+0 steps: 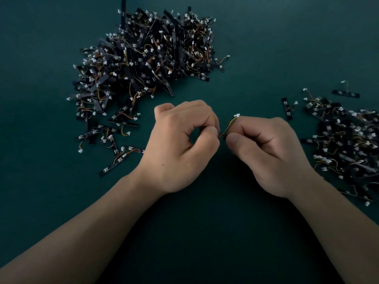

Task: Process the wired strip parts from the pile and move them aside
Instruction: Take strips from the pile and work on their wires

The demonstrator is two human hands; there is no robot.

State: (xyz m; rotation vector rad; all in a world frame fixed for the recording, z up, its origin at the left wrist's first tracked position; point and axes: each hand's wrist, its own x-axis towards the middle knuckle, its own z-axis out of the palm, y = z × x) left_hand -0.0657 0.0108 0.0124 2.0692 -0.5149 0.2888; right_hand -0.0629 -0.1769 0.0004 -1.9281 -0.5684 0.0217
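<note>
Two hands are sitting close together over the green table [205, 232]. The left hand [180, 148] is curling its fingers and pinching one end of a single wired strip part [223, 136]. The right hand [272, 154] is pinching the other end between thumb and forefinger, and the part's wires are arching up to one white connector [236, 115]. Two heaps are lying on the table: the big pile [147, 58] beyond the left hand and a smaller heap [346, 144] at the right edge. Their parts are too many to count.
</note>
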